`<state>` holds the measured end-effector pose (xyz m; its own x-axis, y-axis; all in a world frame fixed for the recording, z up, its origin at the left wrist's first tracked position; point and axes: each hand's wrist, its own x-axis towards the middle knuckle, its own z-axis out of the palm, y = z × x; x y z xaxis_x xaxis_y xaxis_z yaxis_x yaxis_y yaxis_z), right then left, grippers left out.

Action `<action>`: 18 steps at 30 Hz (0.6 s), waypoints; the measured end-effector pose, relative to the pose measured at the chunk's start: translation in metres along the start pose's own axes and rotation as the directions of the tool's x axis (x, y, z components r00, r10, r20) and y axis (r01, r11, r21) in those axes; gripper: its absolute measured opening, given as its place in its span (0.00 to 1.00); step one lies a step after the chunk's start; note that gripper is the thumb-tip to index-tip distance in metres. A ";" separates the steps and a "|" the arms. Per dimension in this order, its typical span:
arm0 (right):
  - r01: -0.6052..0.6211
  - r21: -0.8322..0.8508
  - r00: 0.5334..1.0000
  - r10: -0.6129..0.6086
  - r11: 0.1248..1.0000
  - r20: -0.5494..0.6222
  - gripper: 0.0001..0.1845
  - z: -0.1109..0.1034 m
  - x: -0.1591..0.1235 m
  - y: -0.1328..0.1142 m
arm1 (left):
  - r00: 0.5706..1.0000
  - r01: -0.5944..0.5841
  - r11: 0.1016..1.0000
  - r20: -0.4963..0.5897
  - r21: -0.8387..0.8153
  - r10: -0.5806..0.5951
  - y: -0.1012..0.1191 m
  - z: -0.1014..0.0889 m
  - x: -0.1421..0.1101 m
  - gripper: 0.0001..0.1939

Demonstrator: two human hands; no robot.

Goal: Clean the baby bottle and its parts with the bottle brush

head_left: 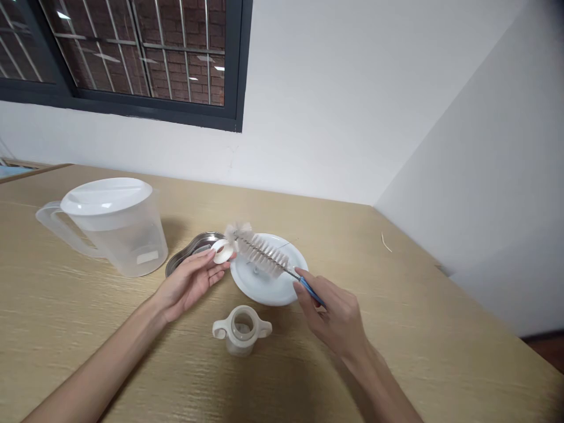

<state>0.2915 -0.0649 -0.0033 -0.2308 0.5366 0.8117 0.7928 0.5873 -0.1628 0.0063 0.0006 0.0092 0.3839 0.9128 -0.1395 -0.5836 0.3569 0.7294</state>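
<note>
My left hand (194,281) pinches a white bottle collar ring (223,251) between thumb and fingers. In my right hand (330,308) is the blue handle of a bottle brush (267,257) with pale bristles. The brush points left, and its tufted tip meets the ring; whether it passes through the opening I cannot tell. Beneath the brush lies a white plate (274,294) with small items on it, partly hidden. Nearer to me, a small clear baby bottle (241,346) with two white side handles stands upright and uncapped.
A lidded translucent pitcher (127,235) stands at the left. Behind my left hand is a kidney-shaped metal tray (178,257), partly covered. A thin pale strip (386,242) lies on the wooden table (423,329) at right. White walls and a barred window bound the back.
</note>
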 end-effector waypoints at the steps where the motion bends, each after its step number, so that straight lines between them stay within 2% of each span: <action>1: 0.003 -0.001 1.000 -0.003 1.000 0.012 0.15 0.001 0.000 0.000 | 1.000 -0.007 1.000 0.004 -0.002 0.007 -0.001 0.000 0.000 0.09; 6: -0.018 -0.036 1.000 0.019 0.999 0.017 0.14 0.000 -0.001 0.005 | 0.999 -0.032 0.999 0.035 -0.014 0.032 -0.003 0.000 0.000 0.05; 10: 0.001 -0.023 1.000 -0.001 1.000 -0.025 0.14 -0.004 0.000 0.001 | 0.999 -0.038 0.999 0.019 -0.011 0.038 -0.001 0.002 -0.002 0.09; 14: 0.041 0.018 0.999 -0.041 0.999 0.031 0.16 -0.002 -0.001 -0.002 | 0.998 -0.040 0.999 0.052 -0.005 0.040 -0.001 0.002 -0.003 0.09; 18: 0.042 -0.053 0.998 -0.039 0.998 0.041 0.15 0.000 0.000 0.001 | 0.996 -0.082 0.994 0.032 0.073 0.080 -0.002 0.000 -0.001 0.11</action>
<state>0.2928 -0.0645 -0.0035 -0.2850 0.5376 0.7936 0.8113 0.5762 -0.0989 0.0071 -0.0012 0.0077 0.3582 0.9318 -0.0591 -0.5595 0.2650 0.7853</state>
